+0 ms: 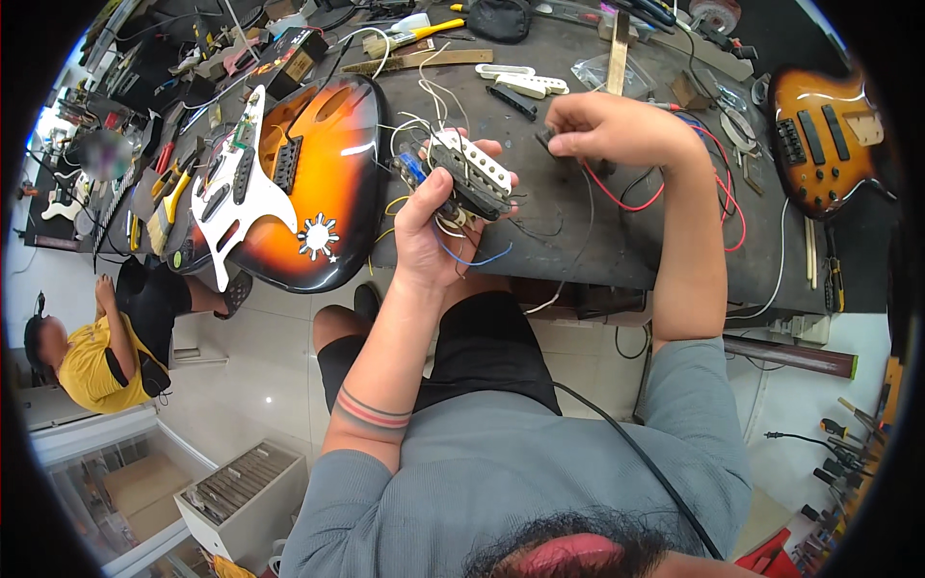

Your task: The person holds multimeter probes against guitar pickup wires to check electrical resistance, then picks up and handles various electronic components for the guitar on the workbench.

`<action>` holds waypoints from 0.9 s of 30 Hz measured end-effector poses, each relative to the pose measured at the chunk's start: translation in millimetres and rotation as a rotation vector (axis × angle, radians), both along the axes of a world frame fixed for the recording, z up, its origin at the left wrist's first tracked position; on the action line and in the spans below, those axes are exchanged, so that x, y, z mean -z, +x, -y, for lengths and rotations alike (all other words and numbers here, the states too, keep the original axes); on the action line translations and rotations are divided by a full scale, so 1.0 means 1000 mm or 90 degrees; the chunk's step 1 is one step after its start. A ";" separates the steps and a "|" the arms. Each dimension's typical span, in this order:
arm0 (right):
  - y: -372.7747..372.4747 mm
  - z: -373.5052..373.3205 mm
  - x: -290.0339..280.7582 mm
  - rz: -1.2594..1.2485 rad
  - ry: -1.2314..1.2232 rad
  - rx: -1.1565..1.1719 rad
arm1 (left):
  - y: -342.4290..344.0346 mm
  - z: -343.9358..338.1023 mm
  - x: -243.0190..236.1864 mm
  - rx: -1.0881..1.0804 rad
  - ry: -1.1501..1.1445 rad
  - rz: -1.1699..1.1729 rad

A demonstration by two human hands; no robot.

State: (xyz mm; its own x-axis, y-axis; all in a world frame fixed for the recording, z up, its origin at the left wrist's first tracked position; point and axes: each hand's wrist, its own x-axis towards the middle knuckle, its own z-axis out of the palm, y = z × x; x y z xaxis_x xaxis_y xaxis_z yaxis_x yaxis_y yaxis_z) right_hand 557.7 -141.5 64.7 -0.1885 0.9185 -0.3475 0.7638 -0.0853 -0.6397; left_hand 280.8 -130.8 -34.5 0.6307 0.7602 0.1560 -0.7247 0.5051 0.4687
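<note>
My left hand point(427, 223) is wrapped around a bundle of guitar pickups point(474, 162), one with a white top and others dark, with loose white, blue and black wires trailing from it. To its right, above the bench, my right hand point(621, 130) has its fingers curled together; a small dark piece shows at the fingertips, too unclear to name. Beyond my hands lie white pickup covers point(532, 85) and a black strip-shaped cover point(512, 101). At left rests a sunburst electric guitar body point(337, 183), with a white pickguard point(231, 204) lying partly over it.
Red test leads point(631, 206) loop across the dark bench point(443, 101) near my right wrist. A sunburst bass body point(827, 144) stands far right. Brushes, a yellow-handled one point(414, 37) among them, and tools crowd the back and left. A person in a yellow shirt point(106, 361) sits at left.
</note>
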 end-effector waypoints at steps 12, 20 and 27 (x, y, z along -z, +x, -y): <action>-0.039 0.000 -0.001 -0.424 0.051 -0.033 | -0.001 -0.002 0.009 -0.022 -0.042 -0.027; -0.048 -0.005 0.005 -0.432 0.036 -0.041 | -0.004 0.000 0.008 -0.028 -0.062 -0.023; -0.050 -0.005 0.008 -0.419 0.035 -0.038 | -0.004 0.004 0.001 -0.019 -0.054 -0.026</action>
State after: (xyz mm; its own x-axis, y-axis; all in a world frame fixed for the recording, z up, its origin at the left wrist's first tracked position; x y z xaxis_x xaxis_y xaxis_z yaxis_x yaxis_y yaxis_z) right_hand 507.3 -136.7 57.0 -0.3962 0.9132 -0.0959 0.2148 -0.0093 -0.9766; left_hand 276.7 -134.5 -35.8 0.6122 0.7881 0.0644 -0.7210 0.5229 0.4546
